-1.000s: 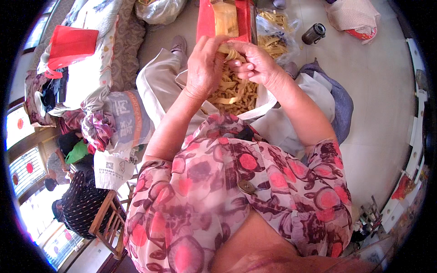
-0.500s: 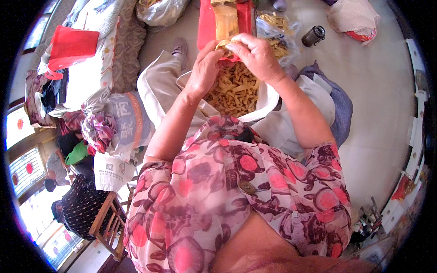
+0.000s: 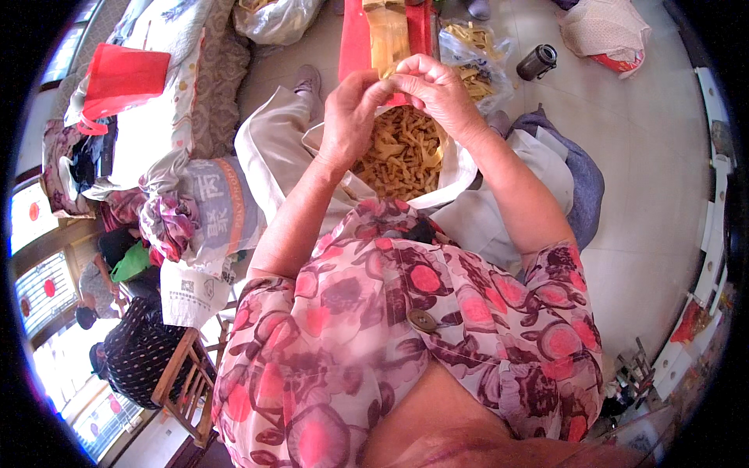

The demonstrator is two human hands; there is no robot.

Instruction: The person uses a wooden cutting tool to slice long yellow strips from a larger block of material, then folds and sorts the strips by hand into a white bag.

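Note:
My left hand [image 3: 348, 113] and my right hand [image 3: 443, 95] meet fingertip to fingertip above the near end of a red bench [image 3: 352, 47]. Both pinch a short yellow-tan strip [image 3: 386, 72], which looks like tofu skin; my fingers cover most of it. Just beyond them, a stack of flat tan sheets or strips [image 3: 389, 40] lies lengthwise on the bench. Below my hands, between my knees, a white sack [image 3: 462, 168] stands with its mouth spread, holding a heap of small twisted or knotted tan strips [image 3: 402, 152].
Right of the bench lies a clear plastic bag [image 3: 499, 90] of tan strips, with a dark flask [image 3: 537, 62] further right. Another filled plastic bag [image 3: 278, 22] sits far left. A red bag [image 3: 126, 80] rests on the bed [image 3: 168, 93]. People sit near a wooden chair [image 3: 183, 380] at lower left.
The strip formed a visible loop between my fingers; now it shows only as a small piece. My fingertips have drawn in closer around it, and my left hand has turned slightly. Both forearms stay nearly in place.

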